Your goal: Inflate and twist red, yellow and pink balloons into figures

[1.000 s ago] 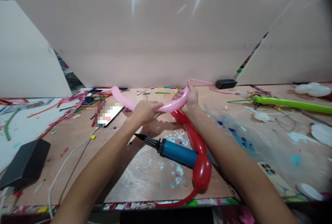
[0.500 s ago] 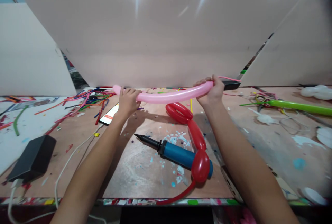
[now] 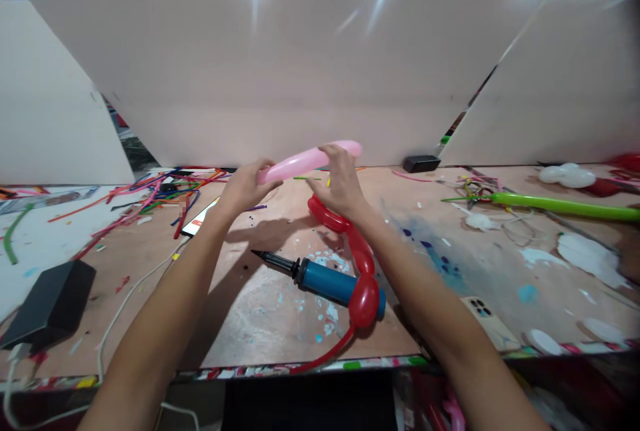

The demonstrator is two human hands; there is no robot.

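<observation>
A long pink balloon [image 3: 297, 164] is held above the table, its right end raised. My left hand [image 3: 247, 186] is closed around its left part. My right hand [image 3: 341, 178] touches the balloon near its right end, with the thumb apart below and the fingers lying over it. Under my right hand, a twisted red balloon [image 3: 364, 301] runs down toward the table's front edge. Its lower bubble lies over a blue hand pump [image 3: 327, 282], whose black nozzle points left.
At left are a black box [image 3: 53, 304] with a white cable, a lit phone [image 3: 200, 216] and scattered uninflated balloons. A green balloon [image 3: 560, 204], white balloons [image 3: 567, 175] and another phone [image 3: 490, 324] are at right. White panels [image 3: 280, 78] stand behind.
My right hand has moved left along the pink balloon, closer to my left hand. The balloon's right end now sticks out beyond my right hand. The view has shifted slightly right.
</observation>
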